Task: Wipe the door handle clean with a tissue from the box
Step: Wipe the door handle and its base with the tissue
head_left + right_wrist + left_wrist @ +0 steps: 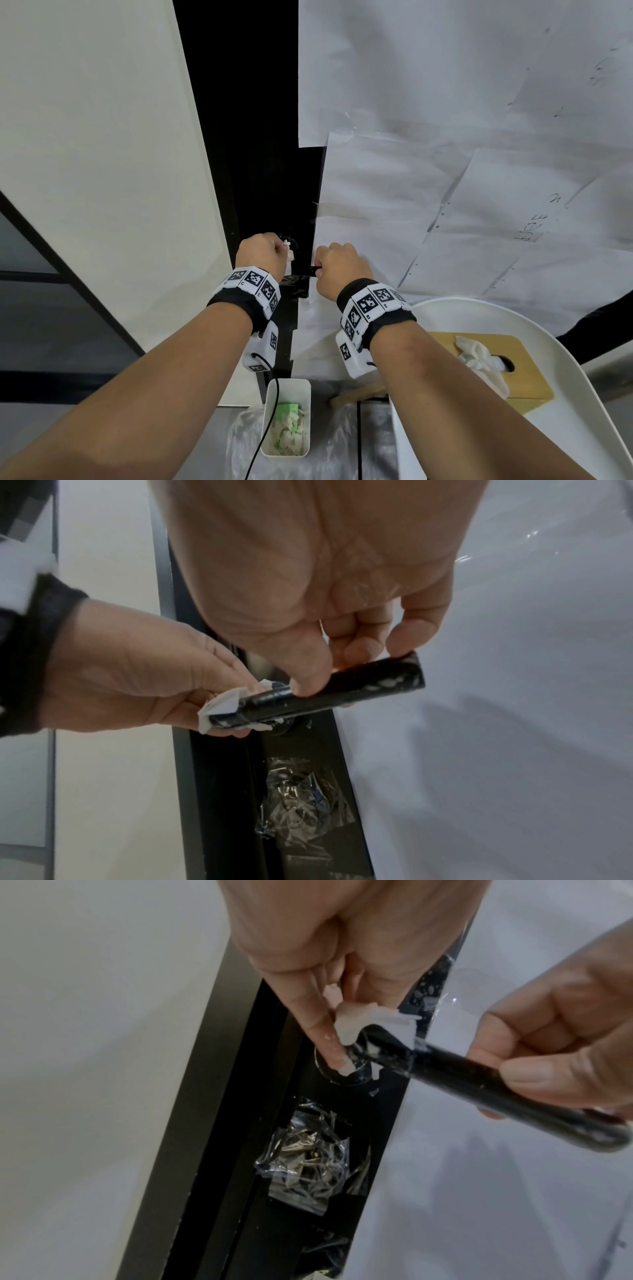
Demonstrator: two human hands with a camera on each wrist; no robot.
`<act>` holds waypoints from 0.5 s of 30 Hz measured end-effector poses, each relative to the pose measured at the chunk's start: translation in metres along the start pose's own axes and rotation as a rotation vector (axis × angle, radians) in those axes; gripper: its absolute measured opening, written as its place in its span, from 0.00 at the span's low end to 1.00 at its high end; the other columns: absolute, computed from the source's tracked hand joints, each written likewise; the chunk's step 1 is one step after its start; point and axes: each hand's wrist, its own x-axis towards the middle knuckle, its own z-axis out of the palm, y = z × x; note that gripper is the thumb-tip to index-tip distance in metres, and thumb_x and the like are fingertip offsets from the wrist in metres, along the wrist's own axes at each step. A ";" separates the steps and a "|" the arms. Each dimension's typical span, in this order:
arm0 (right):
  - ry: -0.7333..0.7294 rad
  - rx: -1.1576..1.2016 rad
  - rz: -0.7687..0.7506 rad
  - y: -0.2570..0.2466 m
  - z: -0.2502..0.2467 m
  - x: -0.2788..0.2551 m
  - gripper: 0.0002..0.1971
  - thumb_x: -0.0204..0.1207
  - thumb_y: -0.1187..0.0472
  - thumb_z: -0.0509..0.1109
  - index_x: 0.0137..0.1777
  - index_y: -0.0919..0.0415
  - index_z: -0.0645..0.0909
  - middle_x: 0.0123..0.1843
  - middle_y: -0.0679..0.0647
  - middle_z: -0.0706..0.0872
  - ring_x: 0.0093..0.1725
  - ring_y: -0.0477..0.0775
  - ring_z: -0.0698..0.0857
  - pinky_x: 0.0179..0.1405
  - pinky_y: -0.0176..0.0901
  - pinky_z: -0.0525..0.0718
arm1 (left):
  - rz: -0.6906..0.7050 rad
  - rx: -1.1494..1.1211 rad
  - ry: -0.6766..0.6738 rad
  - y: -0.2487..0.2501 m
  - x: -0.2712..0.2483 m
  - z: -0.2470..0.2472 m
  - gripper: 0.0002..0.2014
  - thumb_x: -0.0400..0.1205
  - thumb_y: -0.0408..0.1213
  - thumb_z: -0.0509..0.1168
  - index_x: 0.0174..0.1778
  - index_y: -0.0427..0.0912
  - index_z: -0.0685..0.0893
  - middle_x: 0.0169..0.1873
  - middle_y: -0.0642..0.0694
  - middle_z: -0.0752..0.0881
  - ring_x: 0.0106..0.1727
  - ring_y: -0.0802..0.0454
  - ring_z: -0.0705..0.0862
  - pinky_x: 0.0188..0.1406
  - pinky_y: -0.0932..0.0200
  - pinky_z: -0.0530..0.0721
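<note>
A black lever door handle (479, 1085) (342, 693) (306, 270) juts from the dark door edge, flecked with white smears. My left hand (260, 255) (329, 969) pinches a crumpled white tissue (352, 1023) (219, 707) (289, 255) against the handle's base by its round rose. My right hand (337, 269) (342, 615) grips the lever's outer half, thumb on top. A wooden tissue box (520, 373) with a tissue poking out stands on the white table at the lower right.
The door is covered with taped white paper (445, 137). Crinkled clear tape (308, 1156) sits on the lock plate below the handle. A white bin (287, 418) with used tissues stands on the floor. The round white table (589, 411) is close on my right.
</note>
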 end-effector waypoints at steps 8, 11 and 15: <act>0.001 -0.017 0.019 -0.003 0.001 0.002 0.12 0.75 0.64 0.63 0.57 0.57 0.78 0.55 0.55 0.80 0.59 0.59 0.76 0.49 0.50 0.76 | 0.076 0.026 -0.054 -0.003 -0.008 -0.009 0.10 0.84 0.38 0.61 0.54 0.42 0.87 0.46 0.39 0.89 0.48 0.43 0.87 0.48 0.51 0.86; -0.006 -0.016 0.029 -0.003 0.001 0.002 0.12 0.74 0.64 0.63 0.57 0.57 0.78 0.55 0.55 0.80 0.59 0.59 0.76 0.50 0.51 0.78 | 0.092 0.034 -0.078 -0.004 -0.011 -0.011 0.11 0.85 0.35 0.60 0.56 0.42 0.87 0.47 0.39 0.89 0.49 0.43 0.87 0.47 0.53 0.86; -0.005 -0.014 0.034 -0.004 0.001 0.002 0.12 0.75 0.64 0.63 0.57 0.57 0.78 0.55 0.56 0.80 0.60 0.60 0.75 0.50 0.51 0.78 | 0.097 0.081 -0.124 -0.010 -0.012 -0.015 0.11 0.85 0.35 0.60 0.57 0.45 0.86 0.48 0.40 0.89 0.50 0.45 0.86 0.45 0.56 0.83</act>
